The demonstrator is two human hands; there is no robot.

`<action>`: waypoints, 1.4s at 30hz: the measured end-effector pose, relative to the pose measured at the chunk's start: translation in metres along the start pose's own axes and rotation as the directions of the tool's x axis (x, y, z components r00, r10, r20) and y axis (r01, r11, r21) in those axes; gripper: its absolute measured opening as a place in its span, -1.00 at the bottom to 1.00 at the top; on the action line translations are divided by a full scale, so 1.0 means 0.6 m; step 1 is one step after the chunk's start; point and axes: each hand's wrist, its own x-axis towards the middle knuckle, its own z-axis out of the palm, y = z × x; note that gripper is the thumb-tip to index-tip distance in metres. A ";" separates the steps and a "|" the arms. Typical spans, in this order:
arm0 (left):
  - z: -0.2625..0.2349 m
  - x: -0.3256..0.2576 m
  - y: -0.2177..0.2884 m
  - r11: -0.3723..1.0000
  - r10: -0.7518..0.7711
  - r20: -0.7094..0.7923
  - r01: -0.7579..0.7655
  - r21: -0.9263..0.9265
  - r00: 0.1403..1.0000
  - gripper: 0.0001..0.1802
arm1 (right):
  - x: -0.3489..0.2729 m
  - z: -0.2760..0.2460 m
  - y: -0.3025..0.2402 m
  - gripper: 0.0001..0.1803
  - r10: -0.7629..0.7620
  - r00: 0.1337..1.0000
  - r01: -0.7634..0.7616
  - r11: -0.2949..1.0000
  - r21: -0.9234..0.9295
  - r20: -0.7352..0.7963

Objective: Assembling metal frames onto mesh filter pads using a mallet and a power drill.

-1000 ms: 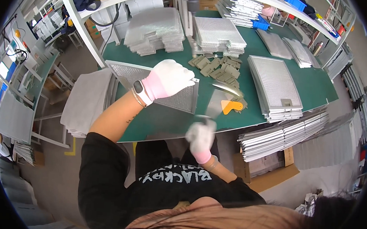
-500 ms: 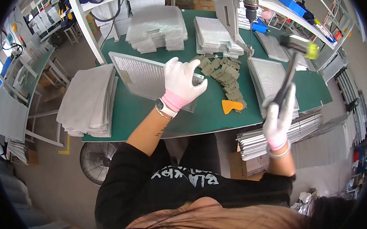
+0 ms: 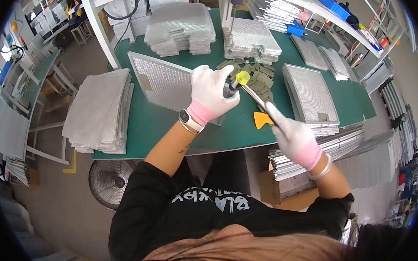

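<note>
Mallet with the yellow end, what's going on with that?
A person's gloved right hand grips the mallet. Its head is by the gloved left hand, which is at the edge of a tilted, framed mesh panel over the green table. I can't tell if the mallet touches the panel. An orange scraper lies nearby.

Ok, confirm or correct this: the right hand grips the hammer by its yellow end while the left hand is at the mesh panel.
The grip is wrong: the head view shows the right hand gripping the hammer by its handle, while the left hand is at the mesh panel.
</note>
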 end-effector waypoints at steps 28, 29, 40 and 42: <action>-0.238 -0.521 0.030 0.105 -0.889 0.385 0.929 -0.356 0.248 -0.35 | 0.101 0.338 0.129 -0.32 0.443 0.895 -0.437 0.894 0.097 -0.051; -0.239 -0.524 0.031 0.175 -0.866 0.391 0.923 -0.343 0.310 -0.46 | 0.102 0.345 0.137 -0.32 0.416 0.909 -0.417 0.908 0.029 0.035; -0.258 -0.498 0.046 -0.322 -0.701 0.713 0.883 -0.341 0.020 -0.42 | 0.115 0.343 0.191 -0.32 0.486 0.871 -0.491 0.869 -0.063 -0.076; -0.261 -0.502 0.048 -0.356 -0.699 0.715 0.871 -0.338 -0.009 -0.45 | 0.113 0.361 0.207 -0.33 0.445 0.894 -0.448 0.886 -0.119 -0.051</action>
